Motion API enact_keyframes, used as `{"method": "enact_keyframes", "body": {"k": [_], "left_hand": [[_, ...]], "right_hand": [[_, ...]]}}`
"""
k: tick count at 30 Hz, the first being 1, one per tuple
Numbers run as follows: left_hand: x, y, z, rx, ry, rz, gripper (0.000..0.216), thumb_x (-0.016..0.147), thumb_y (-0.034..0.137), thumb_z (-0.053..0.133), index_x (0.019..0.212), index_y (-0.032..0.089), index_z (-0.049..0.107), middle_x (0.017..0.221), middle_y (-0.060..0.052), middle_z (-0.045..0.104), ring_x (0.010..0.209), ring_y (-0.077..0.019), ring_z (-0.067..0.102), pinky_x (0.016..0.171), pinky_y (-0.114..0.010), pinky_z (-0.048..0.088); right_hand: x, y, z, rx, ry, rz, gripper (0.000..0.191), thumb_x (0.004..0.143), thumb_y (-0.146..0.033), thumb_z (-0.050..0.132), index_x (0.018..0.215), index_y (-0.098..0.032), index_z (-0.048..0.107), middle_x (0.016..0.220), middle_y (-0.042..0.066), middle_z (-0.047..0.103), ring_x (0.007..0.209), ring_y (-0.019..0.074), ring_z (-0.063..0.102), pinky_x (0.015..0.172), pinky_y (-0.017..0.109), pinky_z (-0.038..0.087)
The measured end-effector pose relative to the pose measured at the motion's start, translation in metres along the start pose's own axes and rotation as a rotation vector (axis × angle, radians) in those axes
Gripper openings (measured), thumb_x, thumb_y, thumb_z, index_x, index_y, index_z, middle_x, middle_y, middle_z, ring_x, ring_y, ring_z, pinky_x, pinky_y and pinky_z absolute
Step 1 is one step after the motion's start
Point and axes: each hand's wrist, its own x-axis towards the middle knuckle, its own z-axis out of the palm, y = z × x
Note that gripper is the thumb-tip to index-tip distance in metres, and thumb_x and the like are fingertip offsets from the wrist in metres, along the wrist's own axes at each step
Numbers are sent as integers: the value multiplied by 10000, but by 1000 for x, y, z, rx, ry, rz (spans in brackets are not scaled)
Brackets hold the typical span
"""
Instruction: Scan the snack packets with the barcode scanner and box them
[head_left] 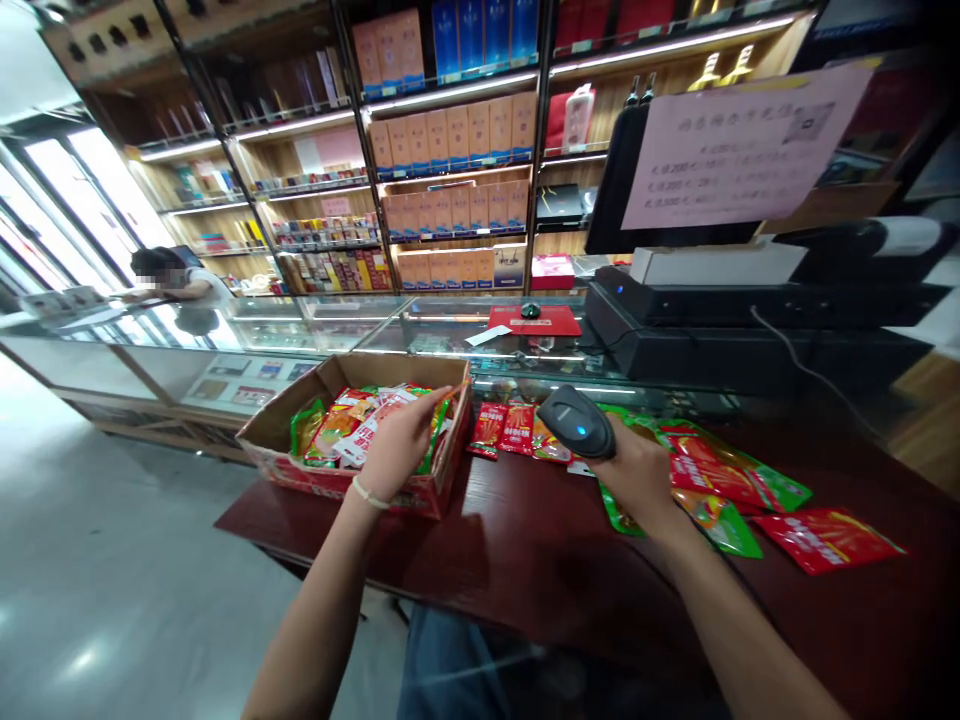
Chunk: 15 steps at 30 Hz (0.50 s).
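My left hand [405,440], with a pale band at the wrist, is over the right side of an open cardboard box [300,468]. Its fingers are closed on a snack packet [442,428], seen nearly edge-on and partly hidden by the hand. Several green, red and white snack packets [337,420] fill the box. My right hand [637,465] grips a black barcode scanner [576,422] with a blue light, its head pointing left above the counter. Red packets [517,425] lie just beyond the scanner. More red and green packets [705,465] are spread under and right of this hand.
The dark red wooden counter [510,540] ends at its front edge near my legs. Behind it, a glass display case holds a mouse [530,311] on a red mat. A monitor with a pink notice [720,160] stands right. Far left, a person [184,285] leans on the case.
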Motion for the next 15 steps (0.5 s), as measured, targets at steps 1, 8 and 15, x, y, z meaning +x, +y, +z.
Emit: {"method": "enact_keyframes", "body": {"k": [1, 8, 15], "left_hand": [[-3, -12, -8, 44, 54, -18, 495, 843, 148, 551, 1308, 308, 601, 1276, -34, 656, 1183, -268, 597, 1083, -408, 400], [-16, -50, -20, 143, 7, -99, 388, 851, 270, 608, 1237, 241, 646, 1252, -93, 662, 1185, -291, 594, 1069, -439, 415], [-8, 1, 13, -63, -13, 3, 296, 863, 245, 594, 1136, 277, 703, 1179, -45, 698, 1130, -257, 618, 1069, -391, 414]], "right_hand": [[3, -6, 3, 16, 5, -19, 321, 817, -394, 603, 1032, -166, 675, 755, 68, 736, 641, 231, 682, 556, 278, 385], [13, -29, 23, 59, -38, -25, 349, 814, -397, 589, 1072, -176, 669, 826, 83, 745, 709, 239, 684, 591, 279, 388], [8, -11, 15, -28, -64, 30, 345, 810, -414, 593, 1039, -171, 677, 800, 85, 736, 697, 233, 674, 578, 275, 355]]}}
